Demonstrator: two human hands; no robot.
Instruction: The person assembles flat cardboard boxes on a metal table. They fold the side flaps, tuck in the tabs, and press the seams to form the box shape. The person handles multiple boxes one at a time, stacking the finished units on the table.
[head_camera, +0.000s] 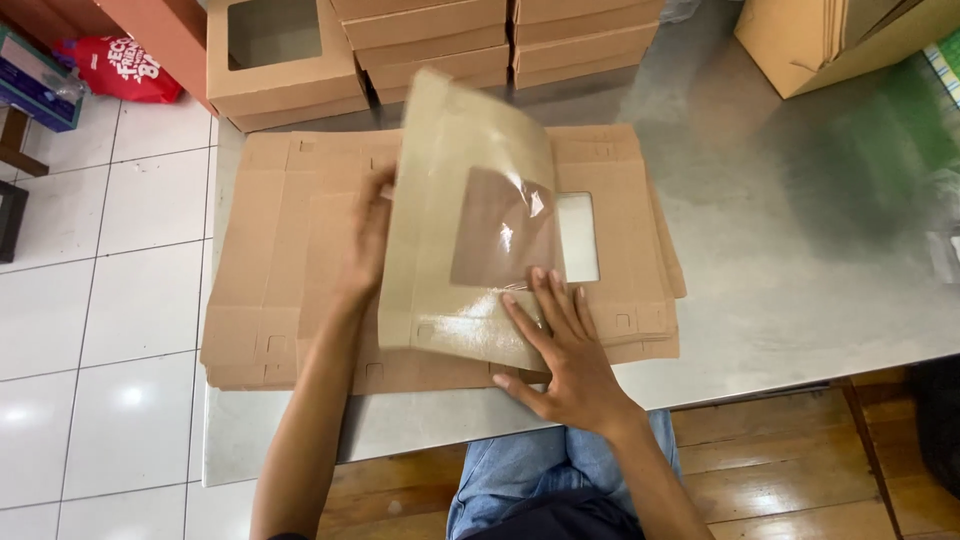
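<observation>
Lifting off the pile, the top box blank (455, 215), a flat kraft sheet with a clear film window, is curled up and tilted between my two hands, its lower edge touching the stack of flat blanks (270, 300) beneath. My left hand (368, 245) sits at the sheet's left edge, fingers hooked around it from behind and partly blurred, so I read it as gripping the edge, though how tightly it closes I cannot tell. My right hand (560, 355) lies open and flat, fingers spread on the sheet's near right corner, pinning it down, which I judge is what lets the rest bend upward instead of sliding away. Under both hands the stack is squared up on the steel desk (800, 260), and a second window cut-out (578, 237) shows just right of the raised sheet, so the next blank lies face-up the same way. Beyond my left hand stands a folded window box (275, 55), and beyond the raised sheet two columns of closed kraft boxes (500, 40) sit tight together at the far edge. Far to the right of my right hand an open brown carton (830, 40) holds more flat card. Left of my left hand, off the desk, is white tiled floor (100, 300) with a red bag (120, 68).
</observation>
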